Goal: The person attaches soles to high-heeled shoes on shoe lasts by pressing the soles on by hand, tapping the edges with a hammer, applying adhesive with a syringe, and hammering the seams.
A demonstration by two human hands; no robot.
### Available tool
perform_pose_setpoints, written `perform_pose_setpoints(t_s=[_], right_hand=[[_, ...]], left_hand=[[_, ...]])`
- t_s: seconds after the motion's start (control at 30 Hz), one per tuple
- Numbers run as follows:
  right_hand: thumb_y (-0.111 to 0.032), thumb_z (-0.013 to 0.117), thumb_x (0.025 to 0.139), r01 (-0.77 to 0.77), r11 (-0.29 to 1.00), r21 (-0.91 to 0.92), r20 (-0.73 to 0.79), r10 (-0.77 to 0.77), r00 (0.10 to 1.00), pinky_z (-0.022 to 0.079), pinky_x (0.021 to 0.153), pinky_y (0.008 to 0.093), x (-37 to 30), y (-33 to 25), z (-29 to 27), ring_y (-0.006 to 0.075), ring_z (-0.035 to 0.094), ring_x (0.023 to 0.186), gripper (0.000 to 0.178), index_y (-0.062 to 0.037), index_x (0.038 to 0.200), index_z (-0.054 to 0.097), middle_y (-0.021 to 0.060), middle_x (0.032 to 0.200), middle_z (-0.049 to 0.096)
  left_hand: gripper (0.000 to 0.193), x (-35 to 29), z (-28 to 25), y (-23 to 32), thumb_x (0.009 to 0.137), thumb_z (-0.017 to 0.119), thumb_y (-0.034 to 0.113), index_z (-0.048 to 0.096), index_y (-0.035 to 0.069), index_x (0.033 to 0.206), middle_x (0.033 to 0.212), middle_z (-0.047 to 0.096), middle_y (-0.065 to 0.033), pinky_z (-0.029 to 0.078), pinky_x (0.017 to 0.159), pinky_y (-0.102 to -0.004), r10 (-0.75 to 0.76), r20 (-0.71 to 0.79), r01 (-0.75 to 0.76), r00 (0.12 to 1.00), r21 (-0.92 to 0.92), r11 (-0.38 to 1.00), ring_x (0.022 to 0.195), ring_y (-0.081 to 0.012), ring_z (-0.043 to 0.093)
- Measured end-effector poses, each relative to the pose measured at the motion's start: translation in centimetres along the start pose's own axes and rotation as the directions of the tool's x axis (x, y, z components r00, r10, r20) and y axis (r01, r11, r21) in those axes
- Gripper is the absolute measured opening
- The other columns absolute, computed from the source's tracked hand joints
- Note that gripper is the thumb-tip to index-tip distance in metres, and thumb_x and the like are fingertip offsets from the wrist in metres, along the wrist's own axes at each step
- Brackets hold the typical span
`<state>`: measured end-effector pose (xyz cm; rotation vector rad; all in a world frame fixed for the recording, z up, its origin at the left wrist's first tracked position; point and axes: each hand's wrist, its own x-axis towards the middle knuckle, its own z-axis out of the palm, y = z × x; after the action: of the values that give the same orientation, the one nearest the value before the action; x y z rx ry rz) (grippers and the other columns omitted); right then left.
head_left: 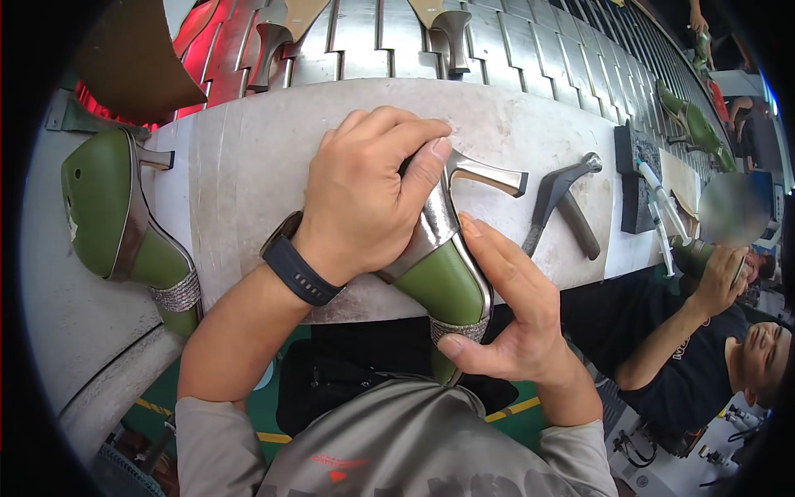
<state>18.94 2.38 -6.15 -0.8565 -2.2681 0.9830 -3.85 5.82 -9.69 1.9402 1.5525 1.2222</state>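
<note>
A high-heeled shoe built on a green shoe last (445, 286) lies on its side at the front of the worktable, with silvery lining, a slim metallic heel (490, 175) and a glittery band over the toe. My left hand (370, 186) is closed over its back part, thumb and fingers together near the heel; what lies under the palm is hidden. Around the forepart my right hand (522, 311) grips, its thumb on the glittery band and its fingers along the sole edge. Right of the heel rest lasting pliers (563, 203).
Another shoe on a green last (137, 224) lies at the left. A black block (633, 178) and syringes (660, 195) sit at the right. Behind the table runs a metal slat conveyor (373, 41) carrying more heeled shoes. A co-worker (704, 348) at the right holds a green piece.
</note>
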Motion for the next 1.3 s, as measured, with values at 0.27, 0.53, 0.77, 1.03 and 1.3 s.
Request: perform_pose_setpoints(t_s=[0.27,0.53,0.77,1.03,1.3], right_hand=[[-0.027,0.087,0.071,0.015,0.993,0.120,0.063,-0.023,0.998,0.049,0.109,0.0445,0.7,1.0,0.1,0.0426,0.058,0.131,0.102,0.0121,0.153,0.042,0.0319,0.147,0.049],[-0.029,0.087,0.073,-0.028,0.997,0.076,0.101,0.020,0.995,0.049,0.108,0.0430,0.9,0.3,0.0,0.0426,0.058,0.130,0.101,0.0114,0.154,0.041,0.0298,0.147,0.049],[-0.024,0.087,0.079,-0.172,0.946,0.276,-0.119,0.211,0.970,0.047,0.110,0.0419,-3.3,-0.9,2.6,0.0364,0.062,0.129,0.091,0.0122,0.151,0.044,0.0295,0.144,0.057],[-0.019,0.084,0.075,-0.115,0.985,0.126,-0.081,0.126,0.989,0.049,0.107,0.0387,-1.9,-1.8,1.8,0.0356,0.065,0.126,0.089,0.0086,0.151,0.047,0.0284,0.139,0.062],[-0.005,0.075,0.090,-0.114,0.417,0.902,-0.135,0.523,0.841,0.053,0.103,0.0345,-4.6,-2.6,3.3,0.0198,0.065,0.119,0.071,0.0082,0.152,0.043,0.0173,0.134,0.065]], left_hand=[[0.023,-0.2,-0.2,0.1,0.103,0.062,0.017,0.075,0.001,0.113,0.106,0.073,-0.0150,0.051,0.089,-0.0405,-0.004,-0.008,0.004,1.000,0.002,1.000,0.098,-0.0332,0.065],[0.026,-0.3,-0.3,-0.2,0.105,0.060,0.019,0.075,0.001,0.114,0.107,0.074,-0.0155,0.052,0.089,-0.0400,0.012,-0.013,-0.012,1.000,0.020,1.000,0.099,-0.0336,0.066],[0.027,-0.4,-0.4,-0.2,0.106,0.060,0.020,0.075,0.000,0.114,0.108,0.074,-0.0159,0.052,0.090,-0.0393,0.000,-0.027,0.001,1.000,0.006,1.000,0.100,-0.0330,0.068],[0.026,-0.6,-0.8,0.2,0.105,0.060,0.019,0.075,-0.001,0.115,0.107,0.075,-0.0163,0.052,0.093,-0.0377,-0.002,-0.008,0.002,1.000,-0.015,1.000,0.104,-0.0298,0.069],[0.060,-7.2,-3.1,3.2,0.104,0.066,0.018,0.040,-0.007,0.152,0.149,0.053,-0.0149,0.042,0.116,-0.0390,-0.554,0.002,0.267,0.833,-0.877,0.399,0.139,-0.0242,0.052]])
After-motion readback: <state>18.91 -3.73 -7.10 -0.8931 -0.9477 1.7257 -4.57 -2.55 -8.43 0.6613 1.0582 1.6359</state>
